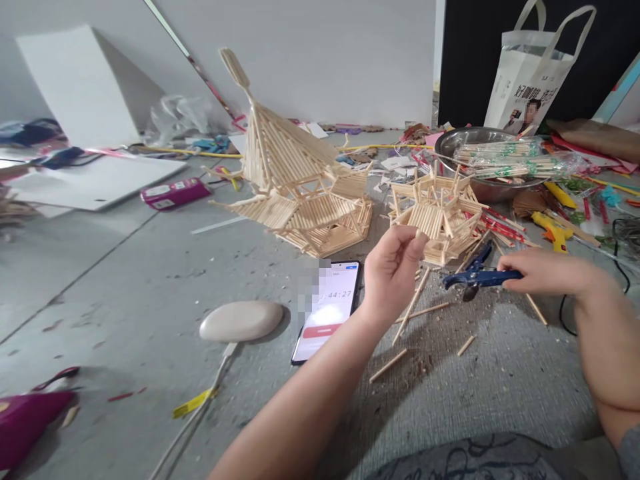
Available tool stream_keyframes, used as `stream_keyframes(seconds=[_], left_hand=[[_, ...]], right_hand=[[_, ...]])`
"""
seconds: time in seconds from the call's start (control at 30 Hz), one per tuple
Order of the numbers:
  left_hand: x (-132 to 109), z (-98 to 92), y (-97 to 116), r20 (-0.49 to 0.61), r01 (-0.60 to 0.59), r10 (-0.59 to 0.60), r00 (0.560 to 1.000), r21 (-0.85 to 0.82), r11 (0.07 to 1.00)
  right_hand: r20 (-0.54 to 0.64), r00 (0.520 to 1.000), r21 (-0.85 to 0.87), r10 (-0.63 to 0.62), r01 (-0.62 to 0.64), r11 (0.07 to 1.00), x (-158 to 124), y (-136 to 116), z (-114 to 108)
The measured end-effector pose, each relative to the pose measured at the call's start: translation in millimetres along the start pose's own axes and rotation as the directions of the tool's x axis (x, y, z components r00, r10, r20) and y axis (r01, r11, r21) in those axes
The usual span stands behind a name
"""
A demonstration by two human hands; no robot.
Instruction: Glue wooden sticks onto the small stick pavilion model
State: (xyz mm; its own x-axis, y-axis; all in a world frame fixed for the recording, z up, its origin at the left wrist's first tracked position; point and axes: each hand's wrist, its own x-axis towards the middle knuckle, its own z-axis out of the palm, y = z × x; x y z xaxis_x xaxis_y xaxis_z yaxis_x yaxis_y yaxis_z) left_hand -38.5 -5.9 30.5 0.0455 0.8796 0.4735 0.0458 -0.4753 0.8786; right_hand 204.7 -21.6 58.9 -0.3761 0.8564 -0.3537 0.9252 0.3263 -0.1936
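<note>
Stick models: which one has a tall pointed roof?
The left stick model; its roof rises tall and pointed, while the right stick model has no such roof.

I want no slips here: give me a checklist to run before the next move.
1. Blue tool held in right hand: ok.
2. Left hand apart from the tool: ok.
3. Left hand's contents identified: cannot tell, fingers hide most of it.
4. Floor before the hands free of loose sticks: not ok, several lie there.
5. Glue gun cold: cannot tell.
</note>
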Motion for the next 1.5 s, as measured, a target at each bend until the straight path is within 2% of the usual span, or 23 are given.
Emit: stream_keyframes(seconds=[0.1, 0.2, 0.27, 0.37, 0.43, 0.5, 0.6, 0.67, 0.83, 0.9, 0.97, 1.03, 1.1, 1.17, 1.23, 1.33, 1.5], left_hand=[[-6.8, 1.3, -5.4, 0.068, -0.027, 0.026, 0.997, 0.006, 1.0], [-13.0, 7.3, -6.6, 0.2, -0.081, 0.073, 0.977, 0.032, 0.996], [-16.5, 12.3, -6.2, 0.316, -0.102, 0.084, 0.945, 0.04, 0.994], [-21.1, 18.5, -6.4, 0.442, -0.071, 0.055, 0.895, 0.019, 0.997], [-23.5, 20.7, -7.0, 0.462, -0.037, 0.026, 0.886, 0.013, 0.999], [-25.5, 21.5, -7.3, 0.444, -0.021, 0.007, 0.896, 0.027, 0.999], [-27.4, 21.6, -6.8, 0.407, -0.045, 0.025, 0.913, 0.038, 0.998], [-28.1, 21.7, -7.0, 0.412, -0.063, 0.046, 0.91, 0.028, 0.998], [-27.2, 23.3, -9.3, 0.452, -0.04, 0.049, 0.891, -0.029, 0.999], [-26.1, 23.7, -8.7, 0.475, -0.033, 0.05, 0.878, -0.044, 0.998], [-24.3, 22.6, -7.3, 0.461, -0.03, 0.034, 0.887, -0.015, 0.999], [-21.6, 19.6, -6.3, 0.377, -0.019, 0.004, 0.926, 0.038, 0.999], [-18.2, 15.2, -6.8, 0.275, -0.024, 0.003, 0.961, 0.072, 0.997], [-14.9, 10.4, -9.0, 0.234, -0.091, 0.068, 0.97, 0.089, 0.992], [-12.3, 6.7, -12.2, 0.214, -0.195, 0.171, 0.962, 0.096, 0.976], [-10.1, 4.2, -15.9, 0.194, -0.332, 0.305, 0.932, 0.127, 0.935], [-9.5, 4.2, -15.8, 0.247, -0.439, 0.393, 0.886, 0.172, 0.882]], right_hand=[[-0.092, 0.995, 0.212, -0.04, 0.059, 0.975, -20.5, 15.7, -15.2], [-0.196, 0.977, 0.41, -0.085, 0.16, 0.898, -32.0, 25.1, -23.2], [-0.248, 0.962, 0.544, -0.114, 0.236, 0.806, -31.6, 25.3, -22.1], [-0.283, 0.952, 0.744, -0.118, 0.296, 0.599, -20.0, 15.6, -11.8], [-0.324, 0.942, 0.833, -0.093, 0.33, 0.444, -8.0, 4.7, -1.9], [-0.364, 0.929, 0.871, -0.066, 0.365, 0.328, 4.4, -6.3, 8.3], [-0.435, 0.898, 0.876, -0.062, 0.438, 0.202, 18.4, -18.3, 21.7], [-0.441, 0.892, 0.874, -0.101, 0.453, 0.176, 22.9, -22.5, 28.6], [-0.417, 0.898, 0.835, -0.143, 0.441, 0.329, 21.7, -27.5, 35.7], [-0.453, 0.879, 0.804, -0.148, 0.474, 0.358, 18.3, -29.6, 33.1], [-0.515, 0.848, 0.744, -0.13, 0.517, 0.424, 13.7, -31.0, 27.6], [-0.591, 0.802, 0.628, -0.087, 0.525, 0.575, 8.9, -31.6, 21.0], [-0.676, 0.734, 0.442, -0.066, 0.475, 0.761, 5.8, -32.0, 15.3], [-0.717, 0.688, 0.237, -0.111, 0.391, 0.889, 5.2, -33.7, 11.9], [-0.71, 0.682, 0.092, -0.176, 0.338, 0.937, 6.7, -37.1, 10.7], [-0.694, 0.684, -0.006, -0.222, 0.303, 0.953, 9.3, -42.5, 10.9], [-0.705, 0.671, -0.085, -0.227, 0.238, 0.968, 9.6, -44.3, 10.3]])
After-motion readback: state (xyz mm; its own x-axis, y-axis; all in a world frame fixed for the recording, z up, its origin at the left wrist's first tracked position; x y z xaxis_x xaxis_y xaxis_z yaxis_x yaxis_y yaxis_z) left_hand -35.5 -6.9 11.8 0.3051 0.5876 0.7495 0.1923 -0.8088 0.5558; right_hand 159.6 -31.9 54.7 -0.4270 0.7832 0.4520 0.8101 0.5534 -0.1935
